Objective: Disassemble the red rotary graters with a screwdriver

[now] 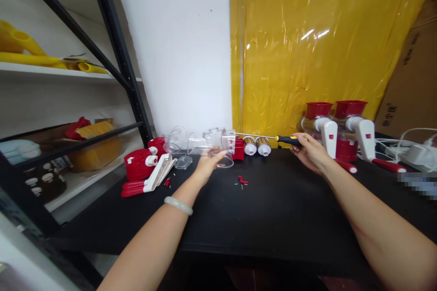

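Screwdriver in the right hand, lying roughly level, just right of the clear housing. Shaft runs left to the housing's right end – from where I'm standing I can't tell if the tip touches. Right fingers are curled in around the black-and-yellow handle, no gap showing.

Left hand has the clear housing from below, up off the black table. Fingers part-curled, thumb along the near side; the far fingertips are hard to make out through the plastic. Pale bracelet on that wrist.

Around the housing:
- just right of it and further back: red part, then two grater drums side by side, white ends facing out.
- below it, slightly right, on the table: small red piece with a few tiny pins or screws – too small to say which.
- left of it: more clear parts, red bases, white crank arms with red grips, small red bits.
- well to its right: two assembled units, red hoppers on top.
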